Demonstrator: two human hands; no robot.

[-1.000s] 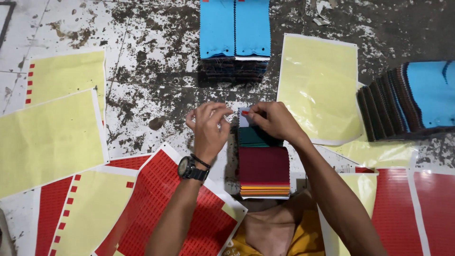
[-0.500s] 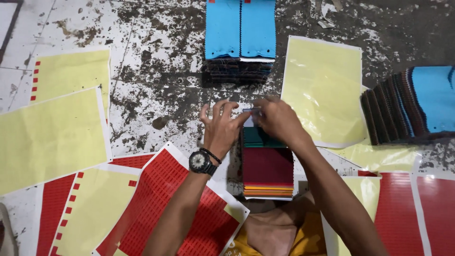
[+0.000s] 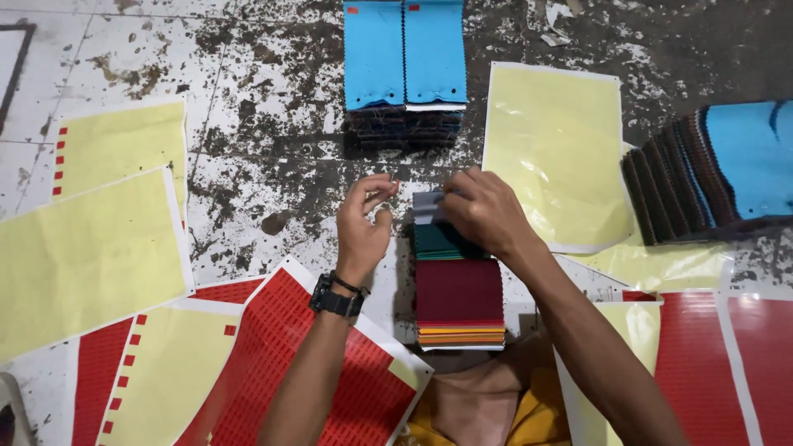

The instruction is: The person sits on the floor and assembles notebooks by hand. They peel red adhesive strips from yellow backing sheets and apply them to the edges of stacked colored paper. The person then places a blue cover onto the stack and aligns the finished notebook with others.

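Note:
A fanned stack of fabric swatches (image 3: 459, 296) lies on the stained floor in front of me, with maroon, teal and orange layers showing. My right hand (image 3: 483, 211) presses on the far end of that stack, fingers on a grey swatch (image 3: 427, 206). My left hand (image 3: 363, 223), with a black watch on its wrist, hovers just left of the stack. Its thumb and fingers are pinched together, and I cannot make out anything between them.
Blue swatch piles sit at the far centre (image 3: 405, 58) and at the right (image 3: 719, 169). Yellow backing sheets (image 3: 87, 256) lie left and right. Red sticker sheets (image 3: 289, 363) cover the near floor.
Both hands were together over the far end of the stack. My left hand has now drawn a little left, while the right stays pressed on the swatches.

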